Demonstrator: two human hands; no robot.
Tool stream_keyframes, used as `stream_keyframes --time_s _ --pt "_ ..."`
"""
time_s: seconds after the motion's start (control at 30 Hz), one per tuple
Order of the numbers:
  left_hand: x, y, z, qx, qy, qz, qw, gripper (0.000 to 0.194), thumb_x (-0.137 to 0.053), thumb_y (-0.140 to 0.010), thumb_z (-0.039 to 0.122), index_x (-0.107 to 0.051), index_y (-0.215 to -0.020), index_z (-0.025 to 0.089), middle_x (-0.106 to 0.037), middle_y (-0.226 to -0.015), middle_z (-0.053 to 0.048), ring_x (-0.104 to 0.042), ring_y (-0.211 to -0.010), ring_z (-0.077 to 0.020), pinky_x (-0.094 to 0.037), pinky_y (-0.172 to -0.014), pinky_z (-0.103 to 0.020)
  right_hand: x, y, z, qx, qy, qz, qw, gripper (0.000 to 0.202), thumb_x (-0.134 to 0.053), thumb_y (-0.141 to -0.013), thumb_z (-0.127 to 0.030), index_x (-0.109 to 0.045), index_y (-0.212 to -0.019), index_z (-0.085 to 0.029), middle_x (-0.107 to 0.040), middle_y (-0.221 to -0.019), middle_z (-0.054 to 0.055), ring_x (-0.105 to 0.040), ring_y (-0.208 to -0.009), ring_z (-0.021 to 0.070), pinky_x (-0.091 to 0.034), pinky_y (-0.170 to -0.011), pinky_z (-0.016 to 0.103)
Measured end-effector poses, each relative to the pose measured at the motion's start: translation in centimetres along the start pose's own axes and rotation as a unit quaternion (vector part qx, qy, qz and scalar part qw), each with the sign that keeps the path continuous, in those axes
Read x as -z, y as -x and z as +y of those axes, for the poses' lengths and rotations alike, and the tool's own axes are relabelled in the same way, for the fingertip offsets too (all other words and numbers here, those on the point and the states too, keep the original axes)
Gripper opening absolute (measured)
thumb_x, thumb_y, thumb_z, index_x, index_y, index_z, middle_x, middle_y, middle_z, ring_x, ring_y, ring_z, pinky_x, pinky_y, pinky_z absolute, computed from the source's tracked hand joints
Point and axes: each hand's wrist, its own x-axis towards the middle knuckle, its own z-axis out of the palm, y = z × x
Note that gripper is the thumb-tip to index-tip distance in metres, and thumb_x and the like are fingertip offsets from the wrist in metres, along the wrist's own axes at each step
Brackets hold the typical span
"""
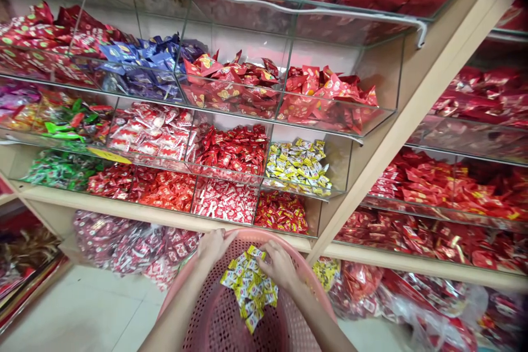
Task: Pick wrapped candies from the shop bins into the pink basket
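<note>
A pink perforated plastic basket [319, 286] fills the lower middle of the view, below the shelves. My left hand [212, 247] is closed over its far rim, left of centre, with the thumb stretched along the edge. Yellow-and-white wrapped candies [251, 286] form a loose cluster inside the basket's opening. At the upper right of this cluster is my right hand [280, 267], its fingers bent and the thumb apart from them. Its fingertips meet the nearest candies. Whether any lie under the palm is hidden.
Clear-fronted shelf bins hold matching yellow-and-white candies [299, 165], red-wrapped candies [233, 148] and blue packets [142, 63]. A slanting wooden divider [396, 121] stands at the right. Bagged candies [119, 242] lie under the bottom shelf, above the tiled floor [99, 302].
</note>
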Motion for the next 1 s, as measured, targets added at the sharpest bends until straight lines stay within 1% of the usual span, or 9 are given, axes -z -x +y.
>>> stream_keyframes --time_s 0.23,0.4,0.5,0.57,0.63,0.77,0.87,0.93,1.0 --pt "0.2 0.1 -0.1 -0.007 0.012 -0.005 1.0 0.074 -0.015 -0.076 0.072 -0.065 -0.085 0.017 -0.068 -0.086 -0.014 -0.063 -0.085 -0.0259 -0.044 -0.072 -0.033 -1.2 -1.1 -0.3 0.002 0.056 -0.046 0.997 0.017 -0.05 -0.078 -0.027 -0.059 -0.091 -0.02 -0.06 -0.093 0.005 -0.054 -0.091 0.0186 -0.04 -0.079 0.028" --pt "0.0 0.0 -0.2 -0.006 0.013 0.001 1.0 0.075 -0.015 -0.076 0.073 -0.065 -0.083 0.018 -0.068 -0.083 -0.014 -0.063 -0.084 -0.0274 -0.045 -0.073 -0.035 -2.0 -0.7 0.0 0.01 0.057 -0.027 0.998 0.021 -0.048 -0.08 -0.026 -0.058 -0.098 -0.021 -0.06 -0.1 0.006 -0.054 -0.096 0.0195 -0.041 -0.081 0.029" --pt "0.0 -0.1 -0.3 -0.01 0.014 0.006 1.0 0.073 -0.015 -0.076 0.073 -0.065 -0.082 0.019 -0.068 -0.081 -0.013 -0.063 -0.084 -0.0283 -0.045 -0.072 -0.036 -1.1 -0.5 -0.4 0.014 0.045 -0.004 0.999 0.021 -0.044 -0.083 -0.027 -0.057 -0.099 -0.021 -0.06 -0.1 0.006 -0.055 -0.093 0.0198 -0.043 -0.079 0.031" --pt "0.0 -0.1 -0.3 -0.013 0.015 0.009 1.0 0.073 -0.016 -0.076 0.072 -0.065 -0.082 0.019 -0.068 -0.081 -0.013 -0.064 -0.082 -0.0284 -0.045 -0.071 -0.036 0.4 -0.8 -1.3 0.03 0.031 0.015 0.999 0.019 -0.044 -0.084 -0.027 -0.057 -0.097 -0.022 -0.06 -0.097 0.006 -0.056 -0.09 0.0192 -0.043 -0.078 0.03" --pt "0.0 -0.1 -0.3 -0.013 0.017 0.008 1.0 0.072 -0.016 -0.077 0.072 -0.065 -0.083 0.019 -0.068 -0.081 -0.013 -0.064 -0.082 -0.0279 -0.045 -0.071 -0.035 2.7 -1.5 -2.7 0.059 0.014 0.047 0.997 0.019 -0.045 -0.084 -0.026 -0.057 -0.099 -0.022 -0.06 -0.095 0.005 -0.055 -0.089 0.0183 -0.043 -0.077 0.029" --pt "0.0 -0.1 -0.3 -0.007 0.02 -0.002 1.0 0.071 -0.017 -0.078 0.07 -0.064 -0.084 0.018 -0.068 -0.085 -0.014 -0.063 -0.085 -0.0271 -0.044 -0.073 -0.035 8.8 -3.4 -5.7 0.129 0.003 0.138 0.982 0.021 -0.044 -0.086 -0.027 -0.056 -0.103 -0.022 -0.057 -0.084 0.004 -0.054 -0.081 0.0162 -0.043 -0.073 0.027" --pt "0.1 -0.1 -0.3 -0.004 0.022 -0.007 1.0 0.071 -0.017 -0.078 0.07 -0.064 -0.085 0.017 -0.067 -0.086 -0.015 -0.062 -0.086 -0.027 -0.044 -0.074 -0.034 13.7 -5.8 -7.0 0.168 0.008 0.206 0.964 0.022 -0.042 -0.088 -0.028 -0.057 -0.101 -0.02 -0.056 -0.081 0.004 -0.052 -0.078 0.0152 -0.041 -0.072 0.026" --pt "0.1 0.0 -0.3 -0.006 0.02 -0.003 1.0 0.071 -0.017 -0.078 0.07 -0.064 -0.085 0.017 -0.067 -0.086 -0.015 -0.062 -0.086 -0.027 -0.044 -0.074 -0.034 16.6 -7.8 -7.3 0.145 0.03 0.246 0.958 0.022 -0.041 -0.088 -0.03 -0.058 -0.097 -0.019 -0.056 -0.082 0.004 -0.052 -0.079 0.0154 -0.04 -0.072 0.026" --pt "0.1 0.1 -0.4 -0.009 0.018 0.001 1.0 0.071 -0.017 -0.078 0.069 -0.064 -0.084 0.017 -0.068 -0.085 -0.015 -0.063 -0.086 -0.027 -0.044 -0.074 -0.034 18.7 -10.1 -7.0 0.07 0.069 0.268 0.958 0.023 -0.042 -0.086 -0.033 -0.059 -0.092 -0.018 -0.057 -0.083 0.005 -0.053 -0.078 0.0159 -0.039 -0.07 0.026"
